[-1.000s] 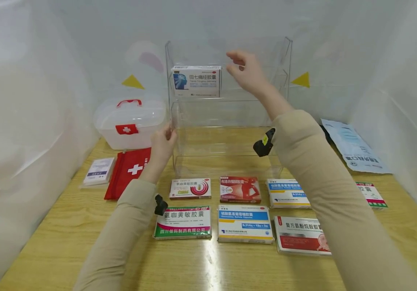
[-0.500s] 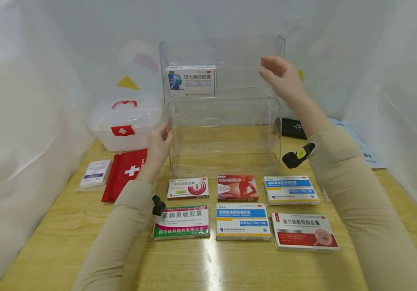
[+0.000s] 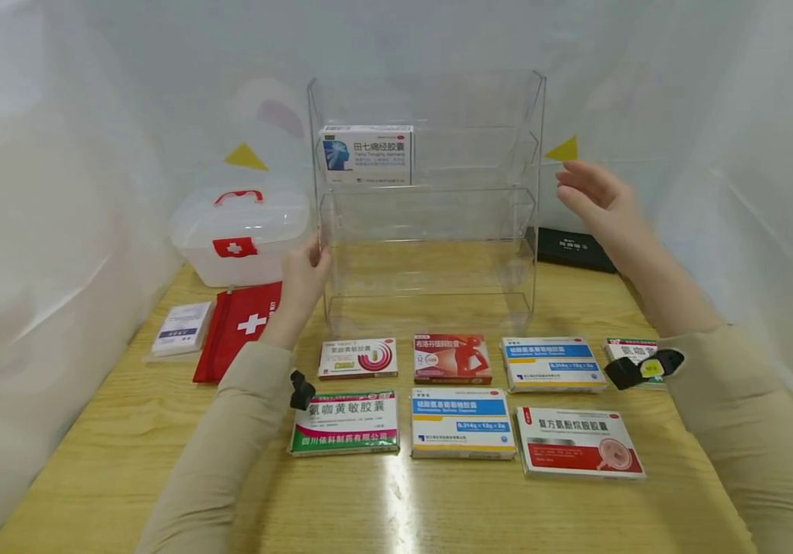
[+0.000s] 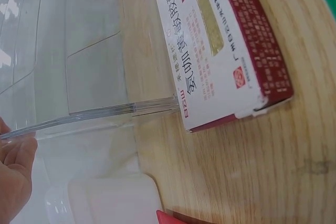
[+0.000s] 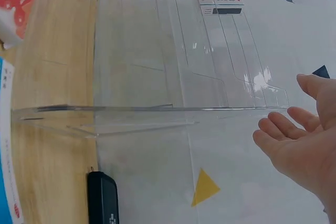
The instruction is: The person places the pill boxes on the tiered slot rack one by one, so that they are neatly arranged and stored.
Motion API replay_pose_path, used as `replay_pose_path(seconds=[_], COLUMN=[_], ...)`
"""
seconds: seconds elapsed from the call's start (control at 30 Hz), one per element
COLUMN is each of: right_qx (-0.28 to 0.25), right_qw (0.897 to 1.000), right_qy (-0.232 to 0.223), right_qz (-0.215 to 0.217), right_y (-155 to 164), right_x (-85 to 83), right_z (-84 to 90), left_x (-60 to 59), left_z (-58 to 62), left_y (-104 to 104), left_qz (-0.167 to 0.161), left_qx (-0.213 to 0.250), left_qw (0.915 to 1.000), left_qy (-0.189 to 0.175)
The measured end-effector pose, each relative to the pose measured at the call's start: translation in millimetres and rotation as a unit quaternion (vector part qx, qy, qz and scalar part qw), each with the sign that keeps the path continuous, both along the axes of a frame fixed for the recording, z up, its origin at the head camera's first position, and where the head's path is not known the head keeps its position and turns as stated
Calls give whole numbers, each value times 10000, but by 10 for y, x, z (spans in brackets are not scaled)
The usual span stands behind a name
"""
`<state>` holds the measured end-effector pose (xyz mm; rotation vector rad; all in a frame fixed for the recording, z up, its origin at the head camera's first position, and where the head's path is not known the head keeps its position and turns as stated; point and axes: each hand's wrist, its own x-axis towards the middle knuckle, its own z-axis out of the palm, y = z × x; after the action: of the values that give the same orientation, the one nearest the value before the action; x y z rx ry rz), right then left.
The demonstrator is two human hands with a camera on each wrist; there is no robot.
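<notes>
- While the left hand (image 3: 304, 278) holds the left edge of the clear tiered acrylic display rack (image 3: 431, 254), the right hand (image 3: 600, 201) hangs open-fingered, grasping nothing, just off its right wall at 3 o'clock.
- Standing upright at 12 o'clock on the wooden table (image 3: 112, 431), the rack carries one white medicine box (image 3: 366, 154) on its top tier.
- It looks stiff, light, slick and scratch-prone — best held by both side walls.
- Flat medicine boxes (image 3: 463, 422) lie in rows at 6 o'clock.
</notes>
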<state>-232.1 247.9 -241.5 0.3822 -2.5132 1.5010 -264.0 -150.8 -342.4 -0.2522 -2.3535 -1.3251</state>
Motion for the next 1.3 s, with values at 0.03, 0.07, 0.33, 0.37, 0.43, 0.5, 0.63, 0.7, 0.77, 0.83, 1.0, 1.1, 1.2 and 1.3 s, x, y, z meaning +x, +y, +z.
replay_pose_path(seconds=[0.03, 0.07, 0.33, 0.37, 0.43, 0.5, 0.63, 0.7, 0.77, 0.83, 1.0, 1.1, 1.2, 1.3], right_qx=[72, 156, 663, 724, 855, 964, 1114, 1160, 1230, 1261, 1081, 1014, 1053, 1094], right_qw=[10000, 9998, 9973, 9966, 9951, 9939, 9920, 9911, 9893, 9881, 9900, 9892, 9863, 9848], right_qy=[41, 71, -297, -362, -444, -480, -543, -634, -769, -875, -882, -985, -1165, -1168], right_qz=[-35, -62, -107, -131, -198, -219, -219, -164, -150, -94, 194, 380, 507, 676], right_y=[42, 83, 453, 497, 577, 650, 745, 781, 805, 828, 886, 918, 930, 924], right_x=[60, 120, 582, 635, 735, 827, 1010, 1105, 1198, 1280, 1444, 1522, 1574, 1602], right_z=[-27, -50, -318, -357, -430, -502, -629, -686, -742, -816, -1032, -1143, -1239, -1327], left_x=[2, 1, -8, -12, -16, -19, -10, -11, -12, -10, -7, -13, -9, -6], left_z=[0, -3, -2, -4, -5, -5, 1, 2, 1, 0, -8, -14, -13, -6], left_y=[0, -2, 2, 0, 0, 0, 5, 8, 7, 6, 7, 8, 10, 15], left_qz=[-1, 7, 15, 14, 8, 16, 22, 29, 43, 56, 51, 81, 101, 111], left_qx=[1, -6, 72, 77, 73, 51, 10, 13, 17, 25, 8, -30, -53, -35], left_qw=[10000, 10000, 9999, 9999, 10000, 10000, 10000, 9999, 9999, 10000, 10000, 10000, 9999, 9999], left_qy=[13, 14, -70, -73, -46, 7, 97, 108, 99, 44, -7, 11, -27, -68])
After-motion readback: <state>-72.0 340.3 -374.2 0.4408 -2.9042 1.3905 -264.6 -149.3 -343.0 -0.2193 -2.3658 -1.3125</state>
